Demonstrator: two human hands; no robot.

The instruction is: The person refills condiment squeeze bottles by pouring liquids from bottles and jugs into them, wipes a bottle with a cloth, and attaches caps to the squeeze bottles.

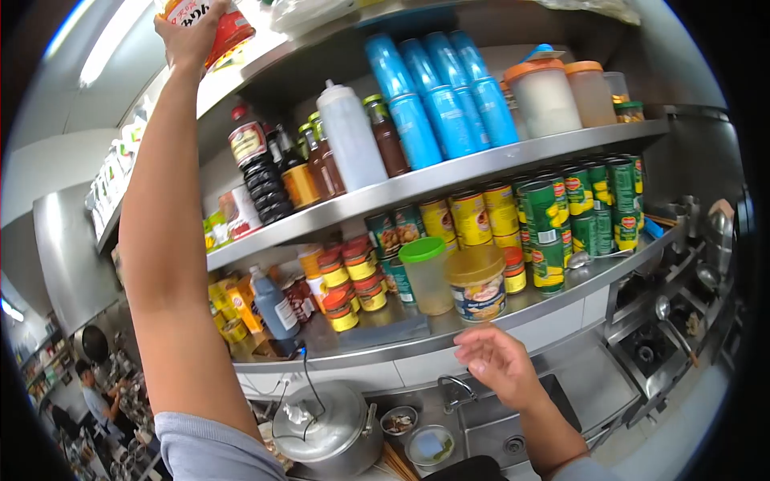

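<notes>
High at the top left, my left hand [188, 36] grips a mirin bottle [228, 36] with a red and white label, partly cut off by the picture's edge. My right hand [501, 369] hangs above the sink, fingers loosely bent and apart, holding nothing. Just above it, on the lower shelf's front edge, stand a round tub [476, 293] with a gold lid and a clear container [427, 280] with a green lid. The right hand seems not to touch either.
The upper shelf [449, 172] bears sauce bottles [325, 164], a squeeze bottle [351, 136], stacked blue cups [449, 120] and lidded jars [545, 96]. Many cans [549, 240] line the lower shelf. Below are a large pot [321, 425], a sink [505, 417] and stove burners [650, 349]. A person [96, 401] stands far left.
</notes>
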